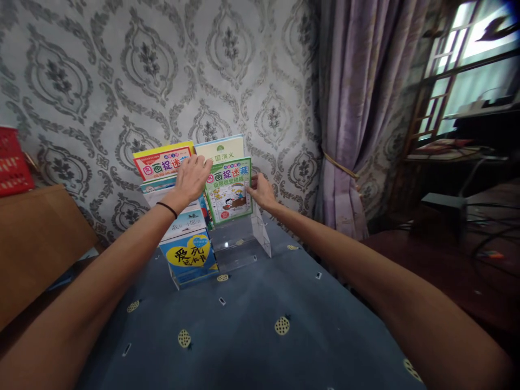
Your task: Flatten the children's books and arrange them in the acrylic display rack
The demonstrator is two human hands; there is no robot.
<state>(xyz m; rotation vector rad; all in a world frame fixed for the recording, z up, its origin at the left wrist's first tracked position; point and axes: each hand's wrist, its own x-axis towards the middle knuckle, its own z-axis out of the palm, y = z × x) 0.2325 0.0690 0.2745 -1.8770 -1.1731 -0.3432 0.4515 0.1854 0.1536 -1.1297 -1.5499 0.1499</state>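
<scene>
As the right hand (263, 191) pinches the green book (231, 199) at three o'clock — left hand (192, 177) at ten, grip unclear — seating it in the clear rack (261, 233), towards one o'clock, seems in hand, calling for level guidance.

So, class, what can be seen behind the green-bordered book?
Behind the green-bordered book, the upper part of a cream book shows. The cream book's lower part is covered, so its details there cannot be seen.

Wristband (168, 206), 1 pc., dk., thin, cord-like, worn L. side. L. hand (193, 177), R. hand (263, 192): bare. Forearms (325, 237), 2: bare.
</scene>
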